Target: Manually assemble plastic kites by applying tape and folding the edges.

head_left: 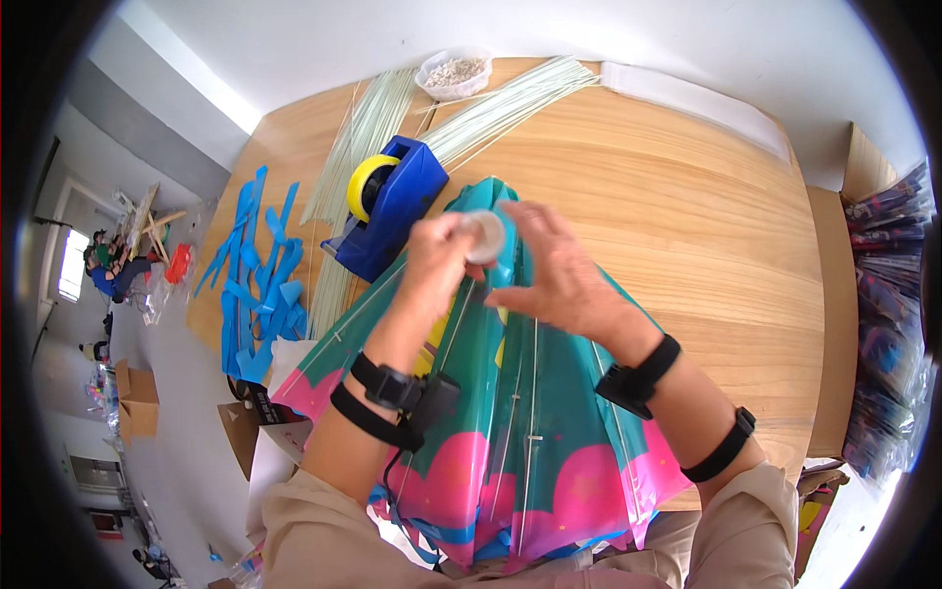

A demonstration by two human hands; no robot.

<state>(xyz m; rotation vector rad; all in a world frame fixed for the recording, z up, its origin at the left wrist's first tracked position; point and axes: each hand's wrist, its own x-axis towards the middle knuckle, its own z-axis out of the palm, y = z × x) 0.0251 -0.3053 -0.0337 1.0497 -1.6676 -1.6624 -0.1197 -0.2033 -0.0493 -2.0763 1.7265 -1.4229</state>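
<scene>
A teal and pink plastic sheet [579, 471] with thin white rods along it lies gathered over the table edge and my lap, its narrow end pointing away from me. Above that narrow end, my left hand [439, 257] grips a small white roll [485, 238], which looks like tape but is blurred. My right hand [559, 270] hovers just right of the roll, fingers and thumb apart, with nothing visible in it. Whether its fingers touch the sheet, I cannot tell.
A blue tape dispenser [388, 211] with a yellow-cored roll stands left of my hands. Blue strips [257, 285] lie at the left. Thin pale sticks [510, 108] and a plastic tub [453, 75] of small bits are at the back. Packed goods [888, 314] fill a box at the right.
</scene>
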